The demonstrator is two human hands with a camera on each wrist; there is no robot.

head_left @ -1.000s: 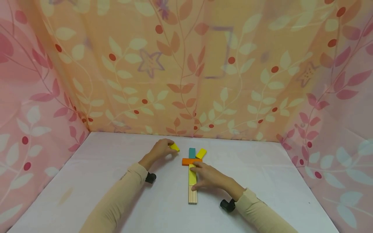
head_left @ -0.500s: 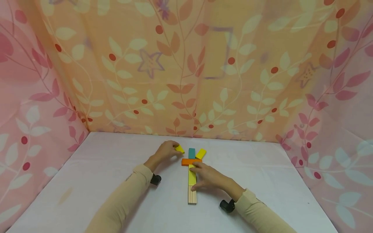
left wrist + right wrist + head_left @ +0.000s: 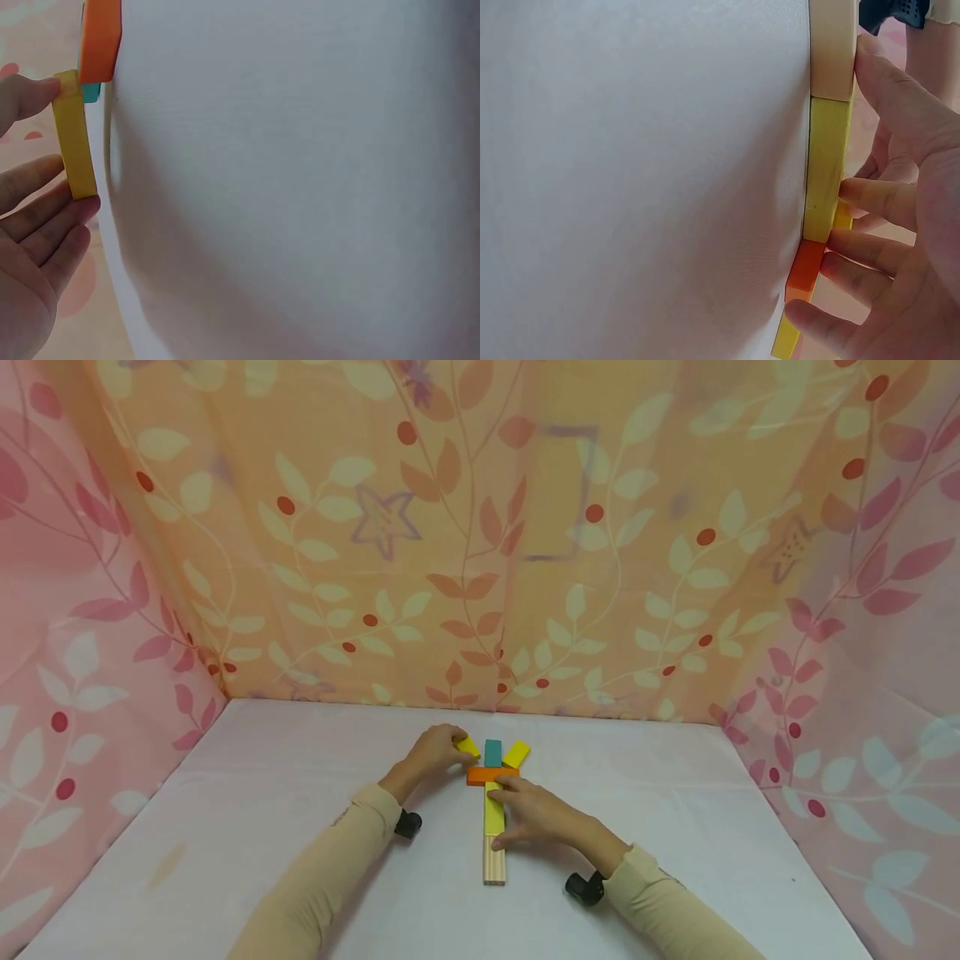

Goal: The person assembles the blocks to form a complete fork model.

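My left hand [image 3: 433, 753] pinches a small yellow block [image 3: 75, 139] between thumb and fingertips, just left of a teal block [image 3: 492, 752]. In the left wrist view this block is tilted slightly and close to the orange block's end. The orange block [image 3: 478, 776] lies crosswise below the teal one. From its middle a yellow-green block [image 3: 492, 817] and a plain wood block [image 3: 494, 867] run toward me in line. My right hand [image 3: 546, 815] rests outstretched fingers on the orange and yellow-green blocks, its thumb on the wood one. Another yellow block [image 3: 517, 753] slants off at upper right.
A white cloth [image 3: 675, 827] covers the table. Patterned fabric [image 3: 480, 568] rises along the back edge and both sides. Each wrist carries a black camera, such as the left one [image 3: 408, 823].
My left hand has carried its yellow block to the right and slightly nearer me, close to the teal and orange blocks. The right hand stays on the row.
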